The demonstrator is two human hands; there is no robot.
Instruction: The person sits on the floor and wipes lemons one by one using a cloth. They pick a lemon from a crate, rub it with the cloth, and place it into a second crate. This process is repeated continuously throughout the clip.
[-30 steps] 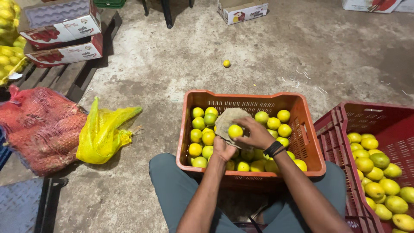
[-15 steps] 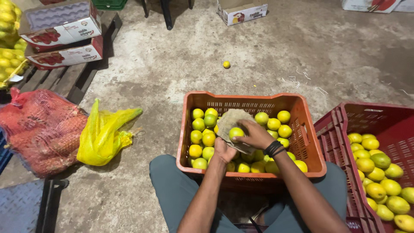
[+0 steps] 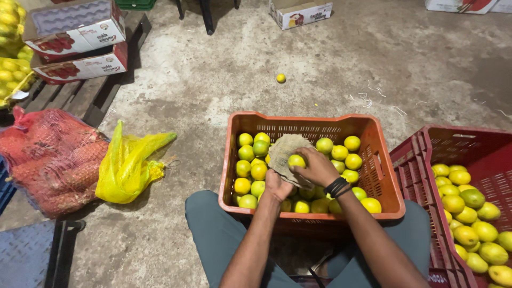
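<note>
1. A yellow-green fruit is grasped by the right hand over the orange crate.
2. A burlap cloth is gripped by the left hand against it.
3. Wiping appears underway; turning the fruit is judged next.

Yellow-green citrus fruit, round, smooth-skinned, sits pinched in my right hand, fingers curled over its far side. It is pressed against the cloth: a coarse, dull grey-brown rag, crumpled and draped, held from below by my left hand, its upper edge standing free above the fruit heap. Fruit and cloth touch; the cloth wraps part of the fruit's left side. Both are held over the middle of the orange crate, a slotted plastic box between my knees, filled with more of the same fruit, some greener, some deeper yellow. My left palm is mostly hidden under the rag.
</note>
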